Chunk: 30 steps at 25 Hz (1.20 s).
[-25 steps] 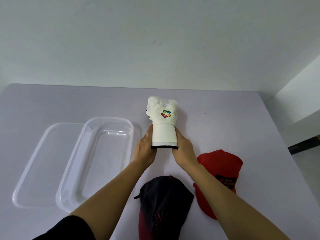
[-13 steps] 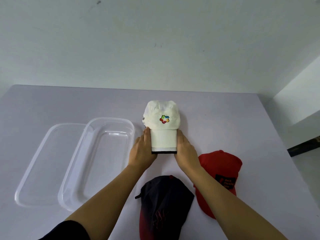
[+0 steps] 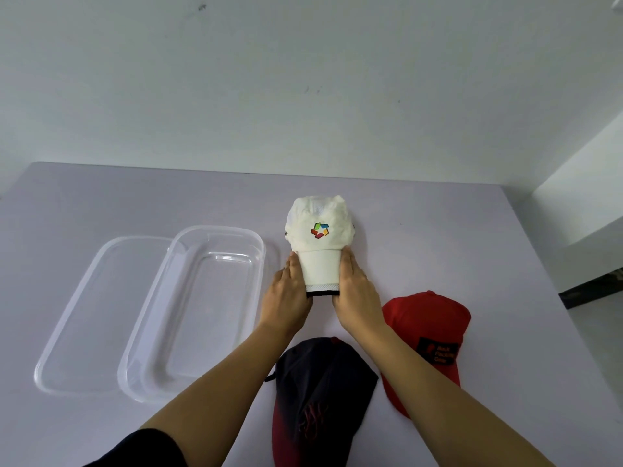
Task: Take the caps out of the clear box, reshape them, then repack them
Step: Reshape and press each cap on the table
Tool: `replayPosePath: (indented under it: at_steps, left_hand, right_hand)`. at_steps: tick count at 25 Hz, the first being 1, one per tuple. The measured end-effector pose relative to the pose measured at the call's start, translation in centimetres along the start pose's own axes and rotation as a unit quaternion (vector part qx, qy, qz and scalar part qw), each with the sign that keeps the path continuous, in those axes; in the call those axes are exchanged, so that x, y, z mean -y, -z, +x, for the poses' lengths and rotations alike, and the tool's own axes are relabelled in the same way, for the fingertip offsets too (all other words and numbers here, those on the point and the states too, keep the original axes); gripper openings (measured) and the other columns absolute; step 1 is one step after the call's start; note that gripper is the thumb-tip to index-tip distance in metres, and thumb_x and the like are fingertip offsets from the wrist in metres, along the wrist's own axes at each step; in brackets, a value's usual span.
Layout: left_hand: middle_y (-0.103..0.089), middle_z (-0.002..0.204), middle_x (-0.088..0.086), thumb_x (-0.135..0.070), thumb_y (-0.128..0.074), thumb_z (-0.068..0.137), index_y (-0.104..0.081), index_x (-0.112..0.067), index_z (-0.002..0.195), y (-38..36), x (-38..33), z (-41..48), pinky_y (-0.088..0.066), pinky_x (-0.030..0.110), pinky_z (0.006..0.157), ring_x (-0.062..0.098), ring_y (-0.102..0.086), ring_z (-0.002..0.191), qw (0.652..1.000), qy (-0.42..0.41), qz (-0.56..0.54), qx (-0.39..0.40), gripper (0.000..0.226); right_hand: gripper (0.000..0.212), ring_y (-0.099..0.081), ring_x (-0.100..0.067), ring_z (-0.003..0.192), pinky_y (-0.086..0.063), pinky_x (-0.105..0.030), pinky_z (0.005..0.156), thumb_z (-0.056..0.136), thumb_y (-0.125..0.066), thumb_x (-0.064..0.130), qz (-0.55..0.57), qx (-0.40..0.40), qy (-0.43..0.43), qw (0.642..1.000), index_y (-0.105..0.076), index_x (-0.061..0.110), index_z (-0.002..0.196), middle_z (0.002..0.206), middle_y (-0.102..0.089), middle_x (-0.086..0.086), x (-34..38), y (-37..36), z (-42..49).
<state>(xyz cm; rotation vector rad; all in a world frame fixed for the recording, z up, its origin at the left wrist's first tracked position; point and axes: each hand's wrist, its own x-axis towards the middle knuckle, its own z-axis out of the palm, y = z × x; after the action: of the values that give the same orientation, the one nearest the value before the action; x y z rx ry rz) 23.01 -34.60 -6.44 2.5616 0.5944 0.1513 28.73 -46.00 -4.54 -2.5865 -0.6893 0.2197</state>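
Note:
A white cap (image 3: pixel 318 237) with a multicolour logo rests on the table, crown away from me, brim curled between my hands. My left hand (image 3: pixel 289 293) presses the brim's left side and my right hand (image 3: pixel 354 291) presses its right side. The empty clear box (image 3: pixel 197 311) lies to the left of the cap. A dark navy and red cap (image 3: pixel 320 396) lies near me under my arms. A red cap (image 3: pixel 429 335) with a black patch lies to the right of my right forearm.
The clear lid (image 3: pixel 94 315) lies flat beside the box on its left. The lilac table (image 3: pixel 438 237) meets a white wall at the back. Its right edge drops off near a white ledge (image 3: pixel 586 210).
The white cap's crown has rounded out and settled lower on the table. Both hands have stayed on the brim's sides, squeezing it into a tighter curve.

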Motion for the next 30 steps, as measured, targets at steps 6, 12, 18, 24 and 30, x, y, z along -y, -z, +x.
replayPosePath:
  at_steps: [6, 12, 18, 24, 30]
  left_hand:
    - [-0.065, 0.1, 0.019, -0.008, -0.041, 0.089, -0.028, -0.004, 0.143, -0.1, -0.4, 0.1, -0.04, 0.031, 0.064, 0.033, -0.059, 0.087, 0.996, 0.03, -0.071, -0.054, 0.056]
    - [-0.064, 0.101, 0.019, -0.009, -0.042, 0.089, -0.027, -0.004, 0.143, 0.4, 1.4, -0.2, -0.043, 0.036, 0.068, 0.035, -0.06, 0.087, 0.998, 0.021, -0.035, -0.048, 0.056]
    - [-0.064, 0.094, 0.019, 0.0, -0.046, 0.084, -0.034, -0.003, 0.14, 0.5, 0.1, -0.7, -0.036, 0.028, 0.063, 0.034, -0.059, 0.083, 0.997, -0.003, -0.047, -0.063, 0.057]
    - [-0.064, 0.093, 0.021, 0.006, -0.05, 0.081, -0.032, -0.001, 0.142, 0.6, -0.8, -0.3, -0.037, 0.029, 0.065, 0.036, -0.06, 0.082, 0.993, 0.022, -0.075, -0.091, 0.065]
    - [-0.065, 0.111, 0.022, 0.003, -0.059, 0.079, -0.041, 0.008, 0.133, 1.6, 0.7, -0.5, -0.054, 0.039, 0.073, 0.036, -0.065, 0.095, 0.997, -0.052, 0.047, -0.044, 0.057]
  right_hand:
    - [0.054, -0.061, -0.036, 0.095, -0.05, -0.041, 0.08, 0.089, -0.045, 0.006, 0.196, 0.0, -0.049, 0.979, -0.032, 0.014, 0.141, 0.106, -0.064, -0.016, 2.0, 0.4, 0.2]
    - [0.067, -0.057, -0.034, 0.108, -0.047, -0.042, 0.089, 0.087, -0.055, 0.008, 0.048, 0.023, 0.071, 0.996, -0.021, 0.011, 0.145, 0.13, -0.052, -0.016, 0.2, 2.3, 1.0]
    - [0.075, -0.056, -0.04, 0.1, -0.048, -0.045, 0.078, 0.083, -0.059, 0.007, -0.006, -0.013, 0.036, 0.999, -0.018, 0.005, 0.145, 0.125, -0.054, -0.019, 0.2, 2.8, 1.6]
    - [0.04, -0.057, -0.027, 0.09, -0.039, -0.027, 0.073, 0.093, -0.039, 0.01, 0.274, 0.048, -0.093, 0.956, -0.048, 0.016, 0.131, 0.113, -0.064, -0.012, 2.2, 2.1, 0.7]
    - [0.064, -0.058, -0.038, 0.098, -0.048, -0.042, 0.078, 0.085, -0.054, 0.014, 0.068, 0.005, -0.009, 0.998, -0.025, 0.01, 0.141, 0.118, -0.059, -0.016, -0.2, 2.3, 0.5]
